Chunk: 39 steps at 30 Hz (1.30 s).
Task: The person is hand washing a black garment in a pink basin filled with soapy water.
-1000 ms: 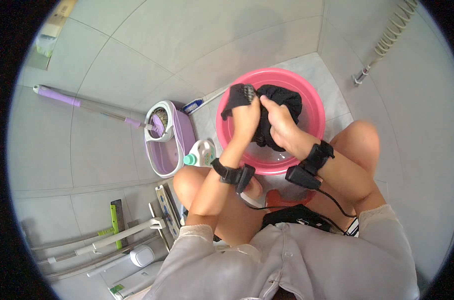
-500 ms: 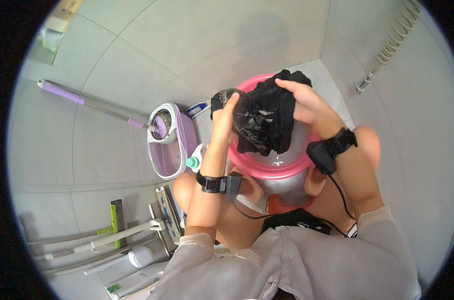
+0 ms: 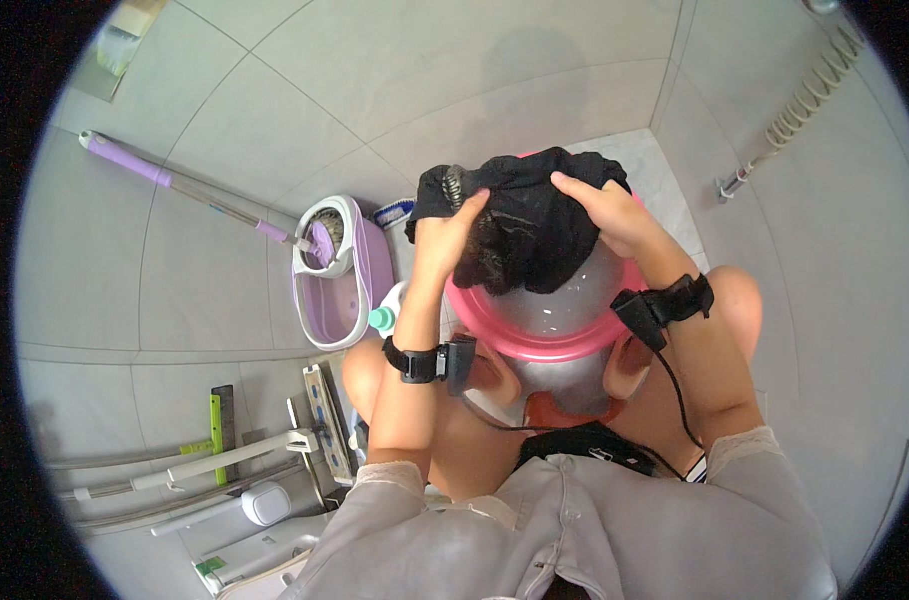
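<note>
1. My left hand [image 3: 441,240] grips the left end of the black cloth [image 3: 534,215], thumb on top; I'd pinch firmly there, since wet-looking fabric may slip.
2. My right hand [image 3: 626,215] holds the right side; matching its height should spread the cloth evenly.
3. The cloth hangs over the pink basin [image 3: 539,350]; I'd work above it, so drips land inside.
4. Left of it, I'd swing my elbow clear of the green-capped bottle [image 3: 382,318].

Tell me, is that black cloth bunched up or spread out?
Partly spread: the black cloth stretches between the left hand and right hand over the pink basin, with visible wrinkles and folds.
</note>
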Motion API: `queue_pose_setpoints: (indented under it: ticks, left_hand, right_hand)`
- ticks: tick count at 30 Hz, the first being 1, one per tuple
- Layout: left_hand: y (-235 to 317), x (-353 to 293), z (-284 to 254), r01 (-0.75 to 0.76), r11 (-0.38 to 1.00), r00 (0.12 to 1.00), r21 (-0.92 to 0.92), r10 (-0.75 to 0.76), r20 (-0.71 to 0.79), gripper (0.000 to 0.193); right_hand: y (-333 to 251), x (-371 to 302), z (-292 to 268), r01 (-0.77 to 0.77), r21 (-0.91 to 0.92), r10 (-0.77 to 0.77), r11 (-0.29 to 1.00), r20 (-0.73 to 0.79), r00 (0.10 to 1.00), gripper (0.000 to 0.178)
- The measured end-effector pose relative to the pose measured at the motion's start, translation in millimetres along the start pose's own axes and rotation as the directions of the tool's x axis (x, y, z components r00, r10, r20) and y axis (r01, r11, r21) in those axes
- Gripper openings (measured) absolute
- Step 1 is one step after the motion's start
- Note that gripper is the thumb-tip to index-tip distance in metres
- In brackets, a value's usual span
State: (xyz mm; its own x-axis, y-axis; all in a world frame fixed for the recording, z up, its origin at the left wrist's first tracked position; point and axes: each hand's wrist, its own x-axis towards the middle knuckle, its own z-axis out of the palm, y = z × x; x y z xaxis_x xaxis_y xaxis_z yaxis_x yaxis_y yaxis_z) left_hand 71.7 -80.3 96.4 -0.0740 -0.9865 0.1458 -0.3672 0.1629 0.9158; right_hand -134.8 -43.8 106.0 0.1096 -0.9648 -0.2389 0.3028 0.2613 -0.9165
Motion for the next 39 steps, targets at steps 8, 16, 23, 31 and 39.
queue_pose_setpoints:
  ticks: [8, 16, 23, 31, 39]
  left_hand:
    - [25, -4, -16, 0.362, 0.806, 0.93, -0.468, -0.282, 0.234, 0.027]
    - [14, -4, -21, 0.431, 0.511, 0.888, -0.744, -0.385, 0.25, 0.019]
    - [18, -9, -21, 0.524, 0.395, 0.852, -0.755, -0.241, 0.465, 0.027]
    - [12, -25, 43, 0.028, 0.984, 0.999, -0.174, -0.021, 0.045, 0.043]
    - [26, -4, 11, 0.502, 0.468, 0.851, -0.727, -0.419, 0.318, 0.026]
  right_hand:
    - [-16, 0, -8, -0.074, 0.166, 0.053, 0.983, 0.125, 0.991, 0.031]
    - [-6, -11, 2, 0.105, 0.149, -0.144, 0.983, 0.279, 0.949, 0.041]
    - [2, -9, 9, -0.185, 0.476, 0.014, 0.86, 0.34, 0.94, 0.03]
    - [35, 6, 16, 0.011, 0.551, 0.042, 0.834, -0.084, 0.996, 0.018]
    - [29, 1, 14, -0.399, 0.681, 0.031, 0.614, 0.484, 0.875, 0.037]
